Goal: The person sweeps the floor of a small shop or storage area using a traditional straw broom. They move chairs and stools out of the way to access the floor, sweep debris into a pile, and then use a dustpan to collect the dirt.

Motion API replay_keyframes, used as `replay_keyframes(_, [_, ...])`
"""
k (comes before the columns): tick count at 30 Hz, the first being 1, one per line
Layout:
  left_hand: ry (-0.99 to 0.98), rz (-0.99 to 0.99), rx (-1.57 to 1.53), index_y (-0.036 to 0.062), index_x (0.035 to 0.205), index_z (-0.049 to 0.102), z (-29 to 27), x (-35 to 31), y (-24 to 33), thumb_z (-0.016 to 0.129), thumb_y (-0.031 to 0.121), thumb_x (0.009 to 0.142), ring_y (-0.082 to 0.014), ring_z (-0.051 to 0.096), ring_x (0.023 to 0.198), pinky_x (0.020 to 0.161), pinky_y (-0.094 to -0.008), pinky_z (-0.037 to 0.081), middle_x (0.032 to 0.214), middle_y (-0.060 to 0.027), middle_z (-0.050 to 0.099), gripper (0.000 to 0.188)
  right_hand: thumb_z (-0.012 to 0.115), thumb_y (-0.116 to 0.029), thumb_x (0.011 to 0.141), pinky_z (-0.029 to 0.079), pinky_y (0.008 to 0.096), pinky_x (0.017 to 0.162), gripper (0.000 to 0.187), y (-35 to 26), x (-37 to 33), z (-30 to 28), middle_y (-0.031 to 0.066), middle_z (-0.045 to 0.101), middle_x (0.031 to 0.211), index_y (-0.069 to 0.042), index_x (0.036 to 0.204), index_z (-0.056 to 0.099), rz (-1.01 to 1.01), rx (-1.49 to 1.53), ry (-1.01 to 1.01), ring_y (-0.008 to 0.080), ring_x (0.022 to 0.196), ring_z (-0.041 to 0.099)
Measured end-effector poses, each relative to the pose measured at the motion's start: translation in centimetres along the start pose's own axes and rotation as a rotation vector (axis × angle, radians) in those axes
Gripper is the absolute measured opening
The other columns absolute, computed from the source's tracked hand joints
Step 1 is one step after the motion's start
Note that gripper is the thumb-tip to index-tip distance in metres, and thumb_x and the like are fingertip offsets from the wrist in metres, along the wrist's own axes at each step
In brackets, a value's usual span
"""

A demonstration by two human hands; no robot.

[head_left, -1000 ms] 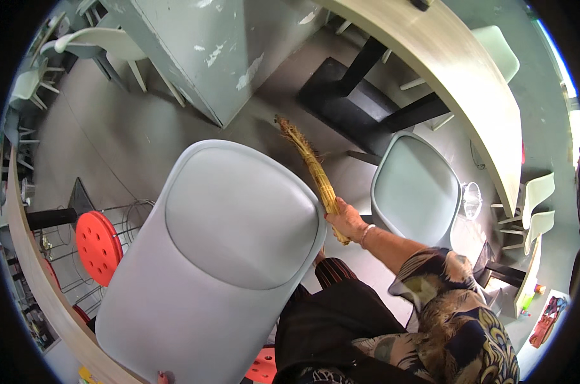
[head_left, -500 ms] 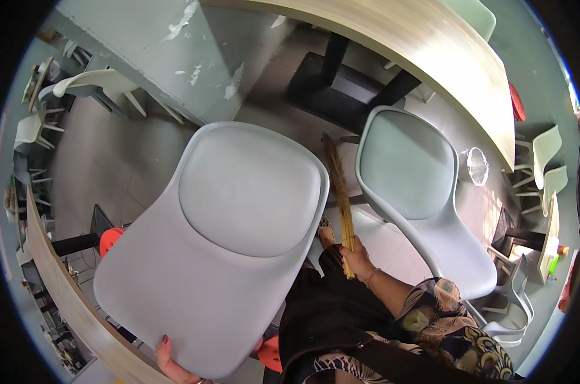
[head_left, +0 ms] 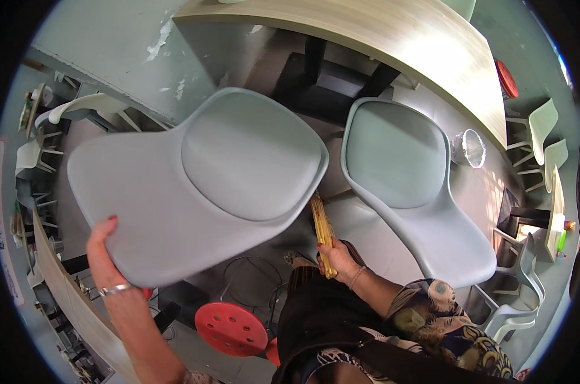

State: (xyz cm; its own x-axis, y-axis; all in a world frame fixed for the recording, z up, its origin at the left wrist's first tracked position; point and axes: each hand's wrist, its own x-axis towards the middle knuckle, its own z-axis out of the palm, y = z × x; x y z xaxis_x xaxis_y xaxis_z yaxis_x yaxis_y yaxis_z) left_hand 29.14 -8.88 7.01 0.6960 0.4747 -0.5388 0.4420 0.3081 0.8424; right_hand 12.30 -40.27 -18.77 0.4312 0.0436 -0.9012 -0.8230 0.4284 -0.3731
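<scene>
A grey moulded chair (head_left: 149,192) with a round-cornered seat pad fills the left middle. My left hand (head_left: 104,240) grips the edge of its backrest, thumb on the near face and the other fingers hidden behind. In my right hand (head_left: 341,259) is a straw hand broom (head_left: 322,224), held by its yellow handle, with fingers wrapped round it. Its far end is hidden under the grey chair's seat. Just right of the broom stands a second grey chair (head_left: 399,157) of the same kind.
A light wood table (head_left: 341,22) on a black pedestal base curves across the top. Near my legs is a red stool (head_left: 231,328) with a holed seat. A clear-lined waste bin (head_left: 469,149) stands right. Another table (head_left: 79,294) edges the left; chairs line both sides.
The left chair has swung round, its backrest moving up and left with my left hand on it. The red stool has come into fuller view. The broom's far end has slipped beneath the seat.
</scene>
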Motion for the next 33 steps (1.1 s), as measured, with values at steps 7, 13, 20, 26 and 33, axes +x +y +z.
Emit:
replay_keyframes(7, [-0.077, 0.116, -0.008, 0.0019, 0.118, 0.055, 5.9, 7.9, 1.3, 0.07, 0.016, 0.072, -0.0283, 0.059, 0.097, 0.084, -0.0413, 0.05, 0.111, -0.0116, 0.061, 0.051, 0.054, -0.015, 0.089, 0.045, 0.0314, 0.042, 0.02, 0.2, 0.1, -2.3, 0.0071, 0.05, 0.07, -0.007, 0.105, 0.045, 0.012, -0.041, 0.02, 0.0165, 0.052, 0.05])
replay_keyframes(13, [-0.113, 0.095, -0.28, 0.001, 0.118, 0.054, 13.8, 9.8, -1.0, 0.067, 0.008, 0.076, -0.0307, 0.059, 0.104, 0.09, -0.0458, 0.05, 0.114, -0.0133, 0.06, 0.045, 0.054, -0.012, 0.088, 0.044, 0.0337, 0.041, 0.026, 2.2, 1.0, -4.2, 0.0096, 0.052, 0.07, -0.004, 0.11, 0.044, 0.118, -0.251, 0.026, 0.0192, 0.048, 0.053])
replay_keyframes(20, [-0.149, 0.048, -0.539, 0.0006, 0.118, 0.05, 20.1, 9.7, -3.2, 0.059, 0.006, 0.085, -0.0313, 0.057, 0.107, 0.09, -0.0516, 0.049, 0.116, -0.0139, 0.057, 0.035, 0.058, -0.022, 0.086, 0.052, 0.0442, 0.07, 0.05, 4.0, 1.9, -4.5, 0.0247, 0.063, 0.092, 0.0, 0.126, 0.039, 0.063, -0.933, 0.089, 0.0381, 0.079, 0.065])
replay_keyframes(26, [-0.161, 0.16, -0.471, -0.0028, 0.114, 0.052, 17.5, 12.2, -3.8, 0.06, 0.009, 0.088, -0.0316, 0.061, 0.1, 0.09, -0.0528, 0.05, 0.109, -0.0152, 0.062, 0.029, 0.057, -0.022, 0.086, 0.05, 0.0458, 0.081, 0.065, 3.9, 5.7, -2.1, 0.0305, 0.063, 0.099, -0.001, 0.14, 0.027, -0.12, -1.223, -0.002, 0.0444, 0.093, 0.062])
replay_keyframes(33, [-0.151, 0.167, -0.535, 0.0001, 0.119, 0.049, 12.5, 8.6, -9.7, 0.059, 0.022, 0.092, -0.0262, 0.058, 0.105, 0.092, -0.0466, 0.048, 0.112, -0.0145, 0.06, 0.036, 0.058, -0.03, 0.086, 0.051, 0.0423, 0.084, 0.076, 5.5, 13.6, 4.1, 0.0335, 0.061, 0.103, 0.002, 0.143, 0.019, -0.119, -1.341, 0.039, 0.0427, 0.099, 0.061])
